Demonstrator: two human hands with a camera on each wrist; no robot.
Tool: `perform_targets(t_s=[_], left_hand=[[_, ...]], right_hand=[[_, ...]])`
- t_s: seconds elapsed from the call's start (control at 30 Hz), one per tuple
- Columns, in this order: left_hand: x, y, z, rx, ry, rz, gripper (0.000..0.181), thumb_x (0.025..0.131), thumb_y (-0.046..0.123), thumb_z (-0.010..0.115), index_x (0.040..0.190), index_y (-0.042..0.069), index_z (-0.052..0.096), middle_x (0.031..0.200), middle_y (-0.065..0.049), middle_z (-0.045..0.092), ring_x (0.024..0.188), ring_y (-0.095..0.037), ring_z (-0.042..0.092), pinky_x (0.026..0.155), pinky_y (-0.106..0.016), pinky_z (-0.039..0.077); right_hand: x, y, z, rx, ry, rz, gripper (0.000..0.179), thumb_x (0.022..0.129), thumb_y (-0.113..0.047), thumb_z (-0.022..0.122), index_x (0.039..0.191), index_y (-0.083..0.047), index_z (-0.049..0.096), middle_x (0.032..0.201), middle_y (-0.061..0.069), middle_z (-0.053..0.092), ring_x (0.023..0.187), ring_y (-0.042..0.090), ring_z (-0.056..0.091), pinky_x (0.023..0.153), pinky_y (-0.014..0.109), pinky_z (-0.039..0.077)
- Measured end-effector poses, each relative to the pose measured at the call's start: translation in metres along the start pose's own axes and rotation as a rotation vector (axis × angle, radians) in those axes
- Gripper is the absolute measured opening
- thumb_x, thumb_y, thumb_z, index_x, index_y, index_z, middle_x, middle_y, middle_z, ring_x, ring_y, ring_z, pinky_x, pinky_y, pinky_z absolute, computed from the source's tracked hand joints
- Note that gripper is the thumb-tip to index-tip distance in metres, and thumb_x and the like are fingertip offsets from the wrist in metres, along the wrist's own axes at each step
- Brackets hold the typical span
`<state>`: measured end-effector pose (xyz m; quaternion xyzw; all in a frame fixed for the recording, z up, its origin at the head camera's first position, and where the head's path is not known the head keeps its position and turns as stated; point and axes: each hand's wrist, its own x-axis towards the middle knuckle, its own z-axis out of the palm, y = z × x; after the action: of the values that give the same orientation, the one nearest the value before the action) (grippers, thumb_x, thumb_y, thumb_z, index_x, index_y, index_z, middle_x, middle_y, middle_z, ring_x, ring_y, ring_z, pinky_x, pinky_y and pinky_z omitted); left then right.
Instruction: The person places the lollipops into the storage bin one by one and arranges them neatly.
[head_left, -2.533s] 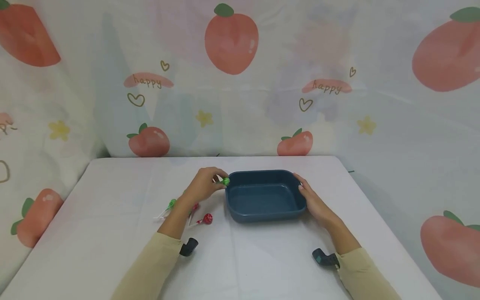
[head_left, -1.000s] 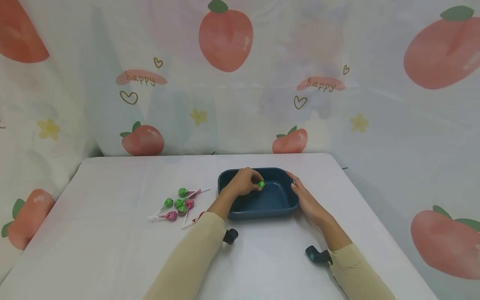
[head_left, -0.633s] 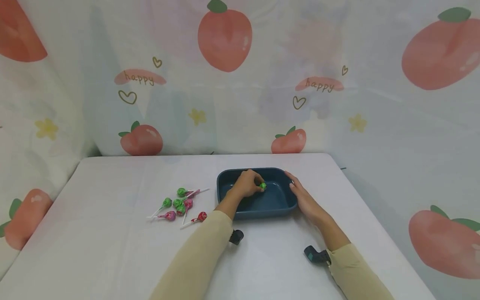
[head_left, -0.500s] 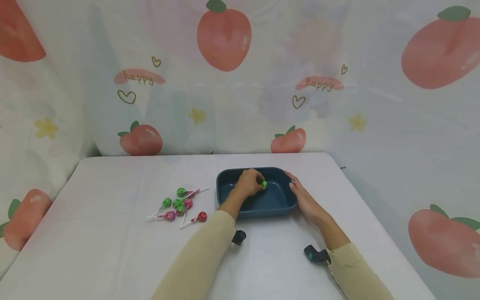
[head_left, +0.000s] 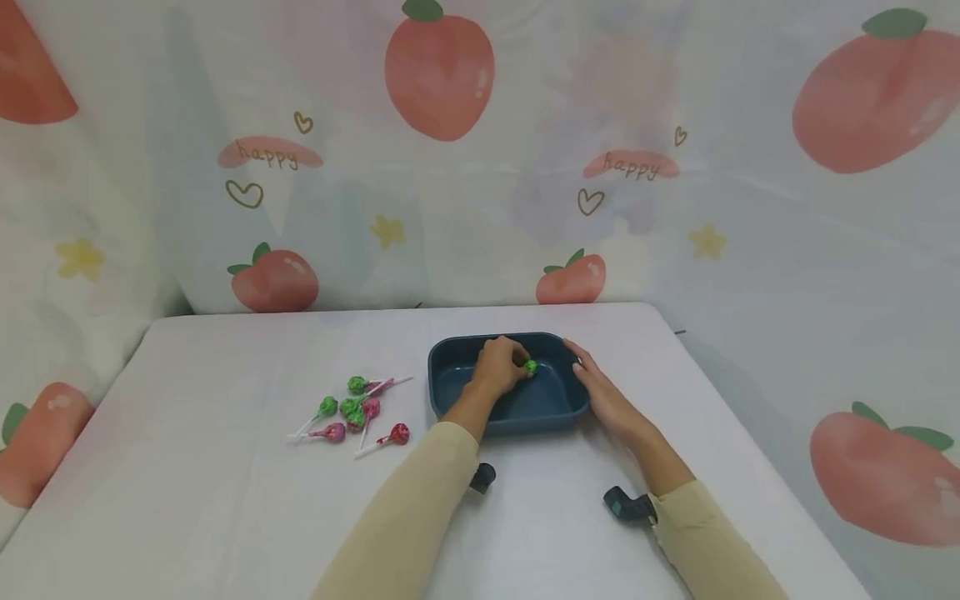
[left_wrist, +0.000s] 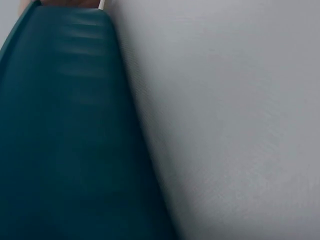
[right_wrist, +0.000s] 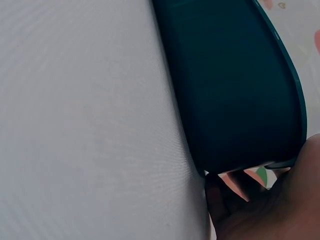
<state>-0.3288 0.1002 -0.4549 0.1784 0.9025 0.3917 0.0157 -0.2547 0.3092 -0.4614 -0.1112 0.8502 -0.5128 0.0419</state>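
My left hand (head_left: 498, 367) is over the inside of a dark blue rectangular dish (head_left: 536, 426). Between its thumb and fingers it pinches a lollipop with a green wrapped head (head_left: 531, 367); whether the candy touches the dish floor I cannot tell. A bit of white stick (left_wrist: 101, 4) shows at the top of the left wrist view, above the dish wall. At the dish's right end my right hand (head_left: 611, 404) holds on, thumb at the rim and fingers along the outer side. The right wrist view shows fingers (right_wrist: 240, 187) against the dish's end wall.
Left of the dish, several lollipops lie loosely grouped on the white tablecloth (head_left: 225, 467), among them a green one (head_left: 327, 407), a pink one (head_left: 334, 432) and a red one (head_left: 400, 433). A peach-patterned cloth (head_left: 450, 208) hangs behind the table.
My left hand has carried the green lollipop rightward from the dish's left rim to over its inside, then barely moved. My right hand has stayed at the dish's right end.
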Motion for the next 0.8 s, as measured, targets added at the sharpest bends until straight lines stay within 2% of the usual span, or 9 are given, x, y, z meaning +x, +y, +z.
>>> perform_targets(t_s=[0.2, 0.37, 0.8], left_hand=[[0.0004, -0.0041, 0.0005, -0.006, -0.022, 0.005, 0.025, 0.086, 0.012, 0.086, 0.110, 0.007, 0.079, 0.102, -0.002, 0.076, 0.098, -0.017, 0.070, 0.086, -0.031, 0.054], [0.0004, -0.0045, -0.0014, 0.018, -0.005, 0.031, 0.026, 0.085, 0.013, 0.087, 0.109, 0.007, 0.079, 0.101, -0.002, 0.076, 0.098, -0.017, 0.070, 0.087, -0.031, 0.054], [0.0017, -0.0030, -0.0025, 0.037, -0.028, 0.027, 0.023, 0.086, 0.013, 0.087, 0.107, 0.007, 0.080, 0.100, -0.001, 0.076, 0.098, -0.016, 0.070, 0.087, -0.031, 0.055]], right_hand=[[-0.0021, 0.0012, 0.0016, 0.000, -0.001, 0.032, 0.054, 0.115, -0.038, 0.022, 0.167, -0.024, 0.013, 0.172, 0.014, 0.006, 0.156, 0.039, 0.000, 0.116, 0.069, 0.002], [-0.0016, 0.0011, 0.0008, 0.011, 0.002, 0.035, 0.054, 0.115, -0.039, 0.023, 0.167, -0.026, 0.015, 0.172, 0.014, 0.007, 0.156, 0.039, 0.000, 0.115, 0.070, 0.001], [-0.0007, 0.0088, -0.0015, 0.031, 0.014, 0.078, 0.054, 0.114, -0.045, 0.027, 0.166, -0.034, 0.018, 0.172, 0.009, 0.008, 0.156, 0.040, 0.001, 0.114, 0.072, 0.002]])
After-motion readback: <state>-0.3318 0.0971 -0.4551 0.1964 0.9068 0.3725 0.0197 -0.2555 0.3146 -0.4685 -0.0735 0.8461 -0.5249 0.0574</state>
